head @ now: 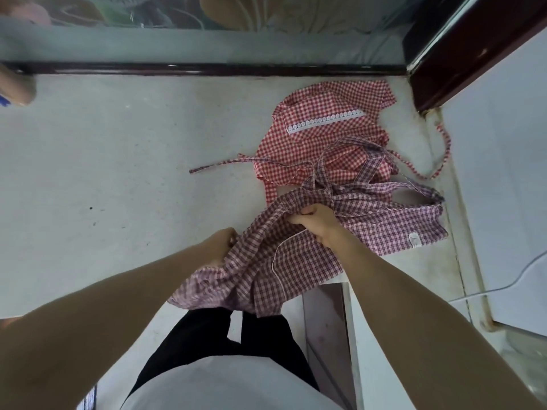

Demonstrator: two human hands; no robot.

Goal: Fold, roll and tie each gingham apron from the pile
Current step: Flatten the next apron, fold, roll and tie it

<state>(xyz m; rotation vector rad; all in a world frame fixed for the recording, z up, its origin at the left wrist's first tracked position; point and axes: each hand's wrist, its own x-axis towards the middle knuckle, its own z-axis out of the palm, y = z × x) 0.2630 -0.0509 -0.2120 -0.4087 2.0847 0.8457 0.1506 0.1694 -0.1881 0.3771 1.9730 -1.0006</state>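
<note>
Gripping the purple gingham apron [296, 255] with both hands: left hand [220, 247] bunching its near-left edge, right hand [318, 221] clutching a fold near the middle. Lying crumpled at the counter [118, 173] edge, partly hanging off, straps tangling over the red gingham apron [319, 134] behind. Probably best: drawing it clear slowly, freeing the straps first, then spreading flat before folding.

Pale worktop [103, 173], dark window frame [207, 68]

Left grip [220, 247] and right grip [318, 223] both clenched, forearms extended forward.
</note>
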